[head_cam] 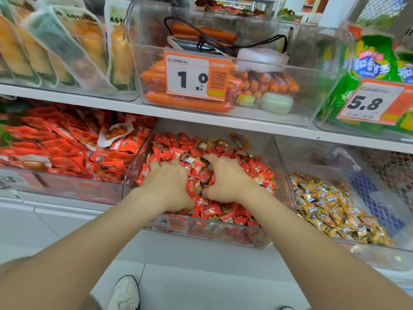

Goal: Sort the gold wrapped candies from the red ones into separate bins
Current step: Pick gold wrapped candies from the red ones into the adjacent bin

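A clear middle bin point(277, 153) on the lower shelf holds a heap of red wrapped candies point(234, 214) with a few gold wrapped candies point(221, 144) mixed in, mostly toward the back. Both hands are inside this bin. My left hand point(171, 183) lies palm down on the pile, its fingertips pushed into the red candies. My right hand point(225, 179) sits just to its right, index finger stretched forward and thumb spread wide, pressing into the heap. Whether either hand holds a candy is hidden. The clear bin to the right point(380, 253) holds a pile of only gold candies point(330, 206).
A bin of red snack packets point(67, 142) stands to the left. The shelf above point(201, 115) carries a sausage bin with a 1.0 price tag point(194, 77), cables and a phone. Green bags point(371, 63) sit at upper right. White floor and a shoe point(125, 294) lie below.
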The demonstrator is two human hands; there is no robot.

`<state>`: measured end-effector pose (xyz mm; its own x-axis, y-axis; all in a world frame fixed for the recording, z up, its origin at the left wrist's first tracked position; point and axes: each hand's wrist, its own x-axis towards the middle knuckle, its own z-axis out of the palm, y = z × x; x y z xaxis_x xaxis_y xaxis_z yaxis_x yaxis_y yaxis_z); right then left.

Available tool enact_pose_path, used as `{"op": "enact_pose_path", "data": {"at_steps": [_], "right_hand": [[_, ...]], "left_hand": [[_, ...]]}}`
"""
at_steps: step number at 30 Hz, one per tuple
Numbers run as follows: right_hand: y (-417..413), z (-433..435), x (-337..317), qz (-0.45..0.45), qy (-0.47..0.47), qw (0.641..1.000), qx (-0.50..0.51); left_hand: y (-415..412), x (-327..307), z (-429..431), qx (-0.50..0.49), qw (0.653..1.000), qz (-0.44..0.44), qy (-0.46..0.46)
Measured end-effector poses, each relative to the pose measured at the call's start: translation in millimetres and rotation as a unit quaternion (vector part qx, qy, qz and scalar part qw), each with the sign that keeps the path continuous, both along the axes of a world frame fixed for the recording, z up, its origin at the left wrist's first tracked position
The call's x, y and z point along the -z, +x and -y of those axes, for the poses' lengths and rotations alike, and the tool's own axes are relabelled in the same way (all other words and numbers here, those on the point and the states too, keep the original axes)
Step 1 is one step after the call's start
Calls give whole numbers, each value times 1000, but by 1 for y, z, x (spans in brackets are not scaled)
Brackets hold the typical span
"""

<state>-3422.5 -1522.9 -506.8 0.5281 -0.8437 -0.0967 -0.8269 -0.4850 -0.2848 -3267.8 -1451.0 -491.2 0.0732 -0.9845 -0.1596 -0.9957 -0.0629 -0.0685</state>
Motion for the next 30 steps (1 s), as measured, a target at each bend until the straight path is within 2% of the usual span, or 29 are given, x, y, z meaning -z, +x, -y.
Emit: {"op": "enact_pose_path", "data": {"at_steps": [2,5,9,14,18,20,24,27,30], "right_hand": [[3,7,-1,8,48,999,-8],[9,16,1,31,96,995,-4],[18,24,0,72,155,985,19],[4,29,-2,138,225,964,46],[-17,29,-12,188,182,965,23],[-31,28,-17,206,141,968,6],[-52,11,-24,114,45,992,1],[-59,-3,-25,57,56,996,-25],[-64,-8,-32,28,54,998,-29]], "left_hand": [[6,-1,11,-37,994,-98,30],[16,2,23,-91,966,-232,64],[22,10,29,-108,944,-308,41],[20,20,34,-112,889,-443,-11],[1,7,38,-48,865,-497,-49],[-3,2,39,-21,865,-498,-56],[0,-5,29,55,930,-364,-15],[5,-7,19,81,968,-238,7],[11,-16,8,91,972,-215,31]]}}
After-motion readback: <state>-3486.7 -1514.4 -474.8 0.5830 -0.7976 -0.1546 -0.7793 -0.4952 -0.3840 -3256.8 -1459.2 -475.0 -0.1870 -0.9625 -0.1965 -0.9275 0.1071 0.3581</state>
